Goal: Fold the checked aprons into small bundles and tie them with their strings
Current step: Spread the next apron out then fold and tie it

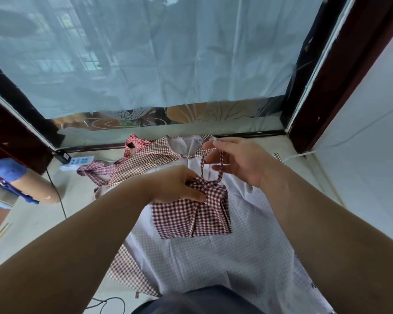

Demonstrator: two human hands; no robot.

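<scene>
I read this as the tying step. Left hand (179, 186): grip clamped on the top edge of the dark-red checked bundle (191, 216), probably to stop the folds springing open. Right hand (238, 162): grip pinched on the string (221, 165), raised up and back, which I think keeps the loop taut. The bundle is over a pale checked apron (213, 268) spread on the floor (77, 196). I can't tell if it's fully resting. More aprons (145, 159) are heaped behind. Main risk: slack in the loop.

A home: tiled floor (82, 200) below a curtained window (145, 53).
</scene>
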